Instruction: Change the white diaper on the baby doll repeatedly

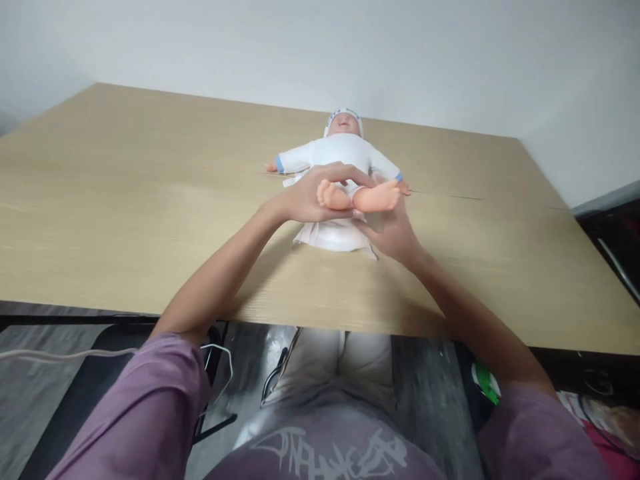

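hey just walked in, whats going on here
A person is handling a doll that lies face up on a table, its head at the far side. The left hand is around its lower legs; the right hand is beside the feet, its fingers partly hidden. A white cloth lies beneath the legs.

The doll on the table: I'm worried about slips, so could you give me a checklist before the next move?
1. Doll on its back on the table: ok.
2. Cap on its head: ok.
3. Left hand at the doll's legs: ok.
4. Right hand grip: cannot tell; fingers partly hidden behind a foot.
5. White piece smooth along its edge: not ok; looks ruffled.
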The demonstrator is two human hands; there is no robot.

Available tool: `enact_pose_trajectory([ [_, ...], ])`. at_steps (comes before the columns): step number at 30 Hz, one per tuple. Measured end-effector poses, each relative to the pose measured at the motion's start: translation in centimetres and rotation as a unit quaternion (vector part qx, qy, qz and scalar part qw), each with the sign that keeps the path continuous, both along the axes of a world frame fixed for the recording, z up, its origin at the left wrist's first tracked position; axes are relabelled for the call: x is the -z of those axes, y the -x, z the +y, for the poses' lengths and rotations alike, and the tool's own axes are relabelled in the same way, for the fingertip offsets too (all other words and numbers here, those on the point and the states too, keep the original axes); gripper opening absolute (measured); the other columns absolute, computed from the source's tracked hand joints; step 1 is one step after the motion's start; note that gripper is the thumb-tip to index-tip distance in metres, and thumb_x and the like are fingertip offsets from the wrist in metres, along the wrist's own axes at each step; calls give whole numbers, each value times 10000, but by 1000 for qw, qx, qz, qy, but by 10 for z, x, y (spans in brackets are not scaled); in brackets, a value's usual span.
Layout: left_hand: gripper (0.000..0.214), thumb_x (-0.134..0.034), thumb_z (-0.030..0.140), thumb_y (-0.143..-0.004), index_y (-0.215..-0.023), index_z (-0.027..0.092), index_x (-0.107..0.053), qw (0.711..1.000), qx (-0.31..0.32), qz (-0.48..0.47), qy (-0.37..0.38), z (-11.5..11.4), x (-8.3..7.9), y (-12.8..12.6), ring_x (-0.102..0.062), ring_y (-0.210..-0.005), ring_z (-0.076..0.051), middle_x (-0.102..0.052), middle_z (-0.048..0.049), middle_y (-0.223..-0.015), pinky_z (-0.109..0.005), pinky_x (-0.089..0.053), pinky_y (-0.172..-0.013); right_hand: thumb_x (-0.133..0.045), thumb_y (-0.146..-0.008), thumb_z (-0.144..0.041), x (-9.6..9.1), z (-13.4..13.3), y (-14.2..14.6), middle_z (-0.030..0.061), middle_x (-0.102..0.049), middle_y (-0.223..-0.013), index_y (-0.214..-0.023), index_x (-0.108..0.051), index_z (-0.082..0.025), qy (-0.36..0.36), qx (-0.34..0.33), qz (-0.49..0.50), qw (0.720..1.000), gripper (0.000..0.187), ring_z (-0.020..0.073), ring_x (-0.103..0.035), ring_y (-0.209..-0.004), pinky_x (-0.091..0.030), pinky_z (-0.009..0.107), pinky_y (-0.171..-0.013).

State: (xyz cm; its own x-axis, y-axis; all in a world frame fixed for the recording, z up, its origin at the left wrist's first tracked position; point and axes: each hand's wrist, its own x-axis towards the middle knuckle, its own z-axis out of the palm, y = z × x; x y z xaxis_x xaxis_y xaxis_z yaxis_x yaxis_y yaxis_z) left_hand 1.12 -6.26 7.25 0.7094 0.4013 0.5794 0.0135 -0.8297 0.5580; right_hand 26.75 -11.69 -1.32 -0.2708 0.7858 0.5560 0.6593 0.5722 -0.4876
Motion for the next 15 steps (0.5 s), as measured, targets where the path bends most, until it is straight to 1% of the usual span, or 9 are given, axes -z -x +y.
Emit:
enact_pose_trajectory([
  [2, 489, -859, 572, -959, -1342, 284, -760, 1000, 14, -2, -12, -6, 10, 5, -754, -1306, -285, -806, -80, -1372, -455, -597, -1149, -645, -1067, -656, -4, -7, 4, 179, -623, -1643, -1621, -549, -232, -21, -30, 22, 999, 704, 377, -575, -1567, -467, 642, -1335],
  [4, 500, -860, 533, -965, -1380, 282, -738, 1000, 16, 9, -24, -10, 20, 18, -737, -1334, -280, -787, -97, -1407, -458, -588, -1165, -548, -1115, -624, -5, -6, 0, 158, -658, -1618, -1575, -610, -238, -34, -74, 14, 997, 604, 347, -604, -1548, -487, 606, -1329],
  [7, 497, -867, 438, -959, -1399, 254, -726, 998, -7, 48, -42, -8, 42, 52, -729, -1332, -294, -777, -130, -1398, -500, -581, -1175, -461, -1149, -552, 2, 1, -22, 100, -712, -1561, -1447, -726, -295, -51, -118, -43, 991, 475, 313, -618, -1534, -482, 594, -1321],
  [9, 452, -874, 411, -934, -1344, 261, -757, 997, -24, 63, -40, -4, 61, 77, -699, -1406, -333, -779, -139, -1411, -574, -531, -1252, -450, -1148, -441, 11, 4, -37, 81, -732, -1527, -1374, -777, -321, -46, -113, -102, 987, 415, 301, -623, -1522, -483, 599, -1300],
  [10, 431, -882, 413, -920, -1314, 275, -776, 997, -32, 66, -30, -2, 71, 88, -667, -1464, -354, -774, -139, -1440, -612, -491, -1294, -445, -1137, -358, 15, 5, -43, 77, -734, -1521, -1349, -792, -325, -36, -106, -133, 985, 408, 296, -617, -1527, -476, 602, -1298],
  [12, 426, -902, 436, -894, -1287, 306, -801, 996, -50, 72, 7, 0, 86, 103, -601, -1554, -378, -747, -131, -1516, -657, -427, -1344, -444, -1080, -184, 22, 5, -49, 64, -723, -1538, -1327, -807, -330, -13, -96, -188, 977, 463, 281, -593, -1552, -455, 601, -1310],
  [13, 438, -908, 451, -888, -1293, 318, -805, 995, -57, 80, 27, 0, 91, 108, -581, -1576, -379, -730, -125, -1551, -661, -416, -1354, -445, -1041, -114, 23, 5, -50, 56, -717, -1549, -1321, -809, -332, -9, -95, -206, 974, 508, 276, -580, -1564, -445, 599, -1317],
  [15, 455, -900, 470, -896, -1320, 336, -801, 991, -64, 101, 54, -2, 95, 111, -553, -1606, -367, -704, -109, -1596, -650, -402, -1371, -444, -983, -30, 25, 5, -47, 50, -704, -1568, -1312, -813, -331, -10, -92, -224, 970, 579, 275, -567, -1574, -441, 594, -1320],
])
